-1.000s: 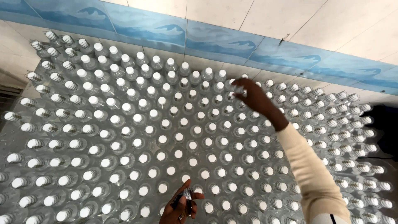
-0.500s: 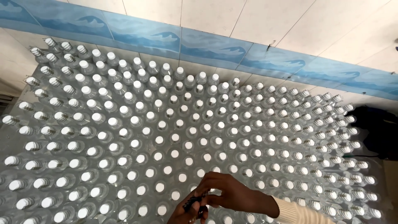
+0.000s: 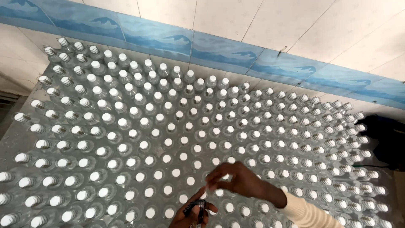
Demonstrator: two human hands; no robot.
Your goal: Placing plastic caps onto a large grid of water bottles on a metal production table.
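Fingers [image 3: 213, 182] of the right hand [image 3: 240, 181] are drawn together at their tips, pinching something small and pale that blurs too much to make out, just above the white caps in the near rows. That hand comes in from the lower right on a cream ribbed sleeve [image 3: 308, 213]. Just below it, at the bottom edge of the view, the left hand [image 3: 192, 213] is curled around a small dark bundle of narrow objects [image 3: 197, 207], fingers closed on it, the thumb laid across the front; what the bundle consists of I cannot tell. The two hands sit close together, the right one's fingertips nearly over the left one's knuckles. All around them stands a dense field of clear plastic bottles with white screw caps [image 3: 160, 143], upright and shoulder to shoulder in long rows that fill the surface from the near edge to the far wall. Behind the last row runs a blue tiled wall band with a wave pattern [image 3: 219, 52], with plain off-white tiles [image 3: 236, 17] above it. A dark bulky shape [image 3: 386, 137] sits at the right edge beyond the bottles.
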